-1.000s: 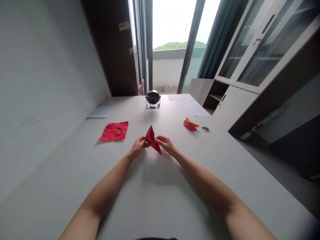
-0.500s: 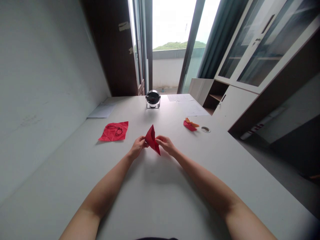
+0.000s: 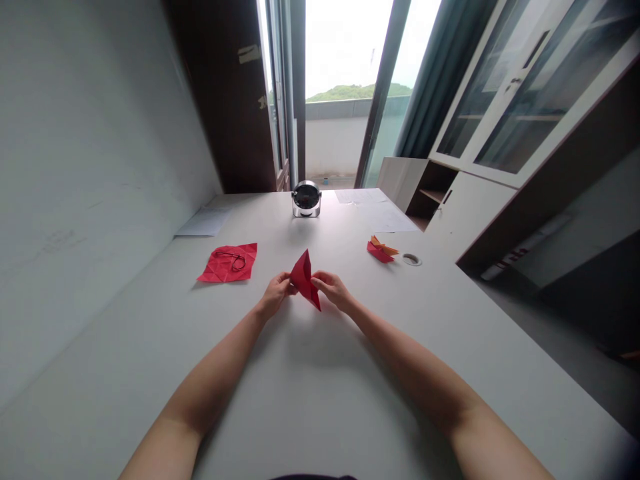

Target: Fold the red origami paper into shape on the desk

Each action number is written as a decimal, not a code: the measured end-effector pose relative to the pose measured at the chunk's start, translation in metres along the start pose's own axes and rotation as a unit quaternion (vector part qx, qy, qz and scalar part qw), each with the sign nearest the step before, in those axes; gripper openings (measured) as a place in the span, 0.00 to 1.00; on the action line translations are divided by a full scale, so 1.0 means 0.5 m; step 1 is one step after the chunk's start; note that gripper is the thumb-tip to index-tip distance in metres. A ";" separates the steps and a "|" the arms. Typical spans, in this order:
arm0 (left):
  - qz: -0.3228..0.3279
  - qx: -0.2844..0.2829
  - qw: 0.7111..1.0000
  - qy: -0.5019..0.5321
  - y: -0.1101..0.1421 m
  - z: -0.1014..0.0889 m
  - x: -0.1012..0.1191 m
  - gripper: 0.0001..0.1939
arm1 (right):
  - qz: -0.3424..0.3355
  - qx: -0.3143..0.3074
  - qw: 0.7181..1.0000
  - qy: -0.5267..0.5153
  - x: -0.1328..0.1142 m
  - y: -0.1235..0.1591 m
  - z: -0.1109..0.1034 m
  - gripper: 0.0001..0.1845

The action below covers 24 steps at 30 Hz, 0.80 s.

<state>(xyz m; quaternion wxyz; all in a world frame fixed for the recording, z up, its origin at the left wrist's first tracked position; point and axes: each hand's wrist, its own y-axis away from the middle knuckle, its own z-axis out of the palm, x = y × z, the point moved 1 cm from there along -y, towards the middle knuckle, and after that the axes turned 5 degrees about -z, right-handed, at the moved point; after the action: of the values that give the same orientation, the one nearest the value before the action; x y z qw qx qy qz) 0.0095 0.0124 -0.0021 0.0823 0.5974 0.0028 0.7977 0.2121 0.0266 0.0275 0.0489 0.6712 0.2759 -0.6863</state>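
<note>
A folded piece of red paper (image 3: 303,279) is held a little above the table, pointed at its top and bottom ends. My left hand (image 3: 276,293) pinches its left side between thumb and fingers. On the other side, my right hand (image 3: 331,288) grips the right edge with thumb and fingertips. To the left lies a creased red paper sheet (image 3: 215,271) with a thin dark cord (image 3: 239,263) looped on it. Off to the right sits a small red and orange folded paper piece (image 3: 382,249), beside a roll of tape (image 3: 411,259).
The white table (image 3: 320,400) runs along a wall on the left. A round silver and black device on a stand (image 3: 306,199) is at the far edge. Paper sheets (image 3: 204,221) lie at the back left, others (image 3: 383,217) at the back right. White cabinets (image 3: 480,193) stand to the right.
</note>
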 end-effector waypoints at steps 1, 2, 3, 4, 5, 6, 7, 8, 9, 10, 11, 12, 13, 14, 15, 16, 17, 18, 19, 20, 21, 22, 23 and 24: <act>-0.001 0.000 1.000 0.000 0.000 0.000 0.000 0.13 | 0.002 0.000 1.000 0.001 -0.001 0.000 0.001 0.23; -0.002 -0.001 1.000 0.001 0.000 0.000 0.001 0.13 | 0.002 0.000 1.000 0.001 -0.001 0.000 0.001 0.23; -0.002 -0.003 1.000 0.003 0.000 0.000 0.001 0.13 | 0.003 -0.002 1.000 0.000 -0.001 0.000 0.001 0.23; -0.003 -0.005 1.000 0.006 0.000 0.000 0.001 0.13 | 0.003 -0.003 1.000 -0.001 -0.001 0.000 0.002 0.23; -0.003 -0.007 1.000 0.009 0.000 0.000 0.002 0.13 | 0.003 -0.004 1.000 -0.002 0.000 0.000 0.002 0.23; -0.003 -0.008 1.000 0.011 0.000 0.000 0.002 0.13 | 0.004 -0.005 1.000 -0.002 0.000 0.000 0.002 0.23; -0.003 -0.007 1.000 0.012 -0.001 -0.001 0.002 0.13 | 0.005 -0.005 1.000 -0.001 0.001 0.000 0.001 0.24; -0.004 -0.007 1.000 0.012 -0.001 -0.001 0.003 0.13 | 0.007 -0.004 1.000 -0.001 0.001 0.000 0.001 0.24; -0.004 -0.006 1.000 0.011 -0.001 -0.001 0.003 0.14 | 0.007 -0.003 1.000 -0.001 0.001 0.000 0.001 0.24; -0.004 -0.005 1.000 0.010 -0.001 -0.001 0.003 0.14 | 0.007 -0.002 1.000 -0.001 0.001 0.000 0.000 0.24; -0.003 -0.004 1.000 0.009 -0.002 -0.001 0.003 0.14 | 0.005 -0.001 1.000 -0.002 0.002 0.000 0.000 0.23; -0.001 0.000 1.000 0.007 -0.002 0.000 0.002 0.14 | 0.003 0.000 1.000 -0.002 0.002 -0.001 -0.001 0.23; 0.004 0.009 1.000 0.004 -0.002 0.000 0.001 0.14 | 0.002 0.002 1.000 -0.001 0.003 -0.002 -0.002 0.22; 0.012 0.021 1.000 -0.001 -0.003 0.001 -0.001 0.13 | 0.000 0.006 1.000 0.003 0.005 -0.003 -0.003 0.21; 0.020 0.036 0.999 -0.008 -0.003 0.002 -0.003 0.13 | -0.003 0.011 1.000 0.007 0.008 -0.004 -0.004 0.20; 0.031 0.050 0.998 -0.017 -0.003 0.003 -0.006 0.12 | -0.004 0.017 1.000 0.013 0.011 -0.006 -0.005 0.18; 0.042 0.061 0.997 -0.027 -0.004 0.004 -0.008 0.12 | -0.006 0.025 0.999 0.020 0.016 -0.007 -0.006 0.16; 0.053 0.069 0.996 -0.036 -0.004 0.005 -0.010 0.12 | -0.007 0.033 0.999 0.031 0.021 -0.008 -0.007 0.14; 0.060 0.073 0.995 -0.044 -0.004 0.006 -0.012 0.12 | -0.008 0.041 0.998 0.044 0.026 -0.009 -0.007 0.12; 0.066 0.074 0.994 -0.050 -0.003 0.007 -0.013 0.11 | -0.009 0.047 0.997 0.057 0.032 -0.010 -0.008 0.11; 0.069 0.075 0.993 -0.054 -0.003 0.007 -0.013 0.11 | -0.010 0.052 0.996 0.069 0.037 -0.010 -0.008 0.10; 0.071 0.075 0.993 -0.057 -0.002 0.008 -0.013 0.11 | -0.010 0.053 0.996 0.078 0.042 -0.010 -0.008 0.10; 0.070 0.075 0.993 -0.059 0.000 0.009 -0.012 0.11 | -0.008 0.051 0.995 0.082 0.047 -0.010 -0.007 0.11; 0.070 0.073 0.993 -0.061 0.001 0.011 -0.010 0.11 | -0.004 0.045 0.995 0.083 0.050 -0.010 -0.007 0.11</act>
<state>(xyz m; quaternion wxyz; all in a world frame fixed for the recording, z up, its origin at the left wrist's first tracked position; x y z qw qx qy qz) 0.0159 0.0106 -0.0050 -0.0178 0.6478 0.0147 0.7615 0.2106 0.0401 0.0053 -0.0072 0.7265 0.2501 -0.6400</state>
